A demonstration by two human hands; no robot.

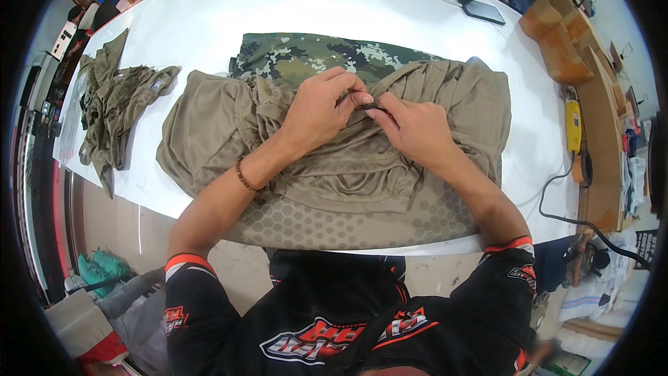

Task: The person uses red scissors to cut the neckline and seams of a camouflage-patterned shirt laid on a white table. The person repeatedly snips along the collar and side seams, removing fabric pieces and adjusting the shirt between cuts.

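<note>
An olive-brown garment [202, 122] of thin, shiny cloth lies bunched across the white table in front of me. My left hand [321, 113] pinches a fold of it near the middle, thumb and fingertips together. Right beside it my right hand [417, 129] is closed on the same fold, fingertips almost touching the left ones. A narrow dark edge of cloth shows between the two hands; whether it is a seam or a label, I cannot tell. Nearer me, part of the cloth carries a dark hexagon print [348, 228]. Green camouflage cloth [299, 56] sticks out beyond the garment.
A crumpled pile of olive cloth [115, 101] lies at the table's left end. A phone [481, 10] rests at the far right with a white cable near it. Along the right edge are a yellow tool [573, 125], a black cord [557, 217] and brown cardboard boxes [557, 35].
</note>
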